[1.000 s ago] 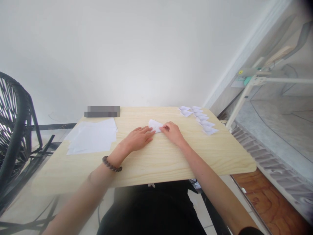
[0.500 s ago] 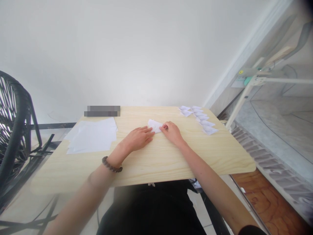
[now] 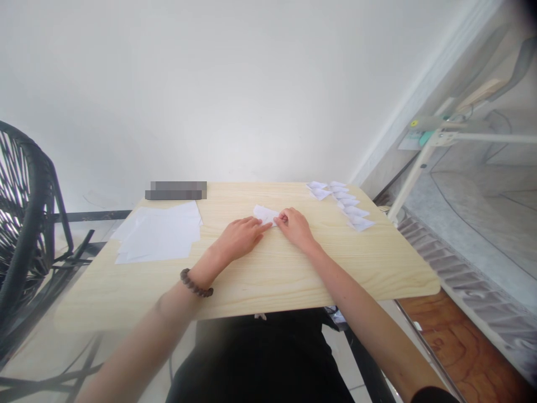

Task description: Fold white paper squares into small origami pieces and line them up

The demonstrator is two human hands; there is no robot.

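A small folded piece of white paper lies on the table in front of me, between my two hands. My left hand rests against its left and near edge, fingers stretched out, with one finger reaching along the lower edge. At the right end, my right hand pinches the paper's corner between thumb and curled fingers. Part of the paper is hidden beneath the fingertips.
Loose white sheets lie on the left of the wooden table. Several folded white paper pieces overlap in rows at the back right. A blurred-out dark object sits at the back left. A black woven chair stands left.
My left hand has shifted slightly right along the paper's near edge, one finger now reaching closer to my right hand. My right hand keeps its pinch in nearly the same place.
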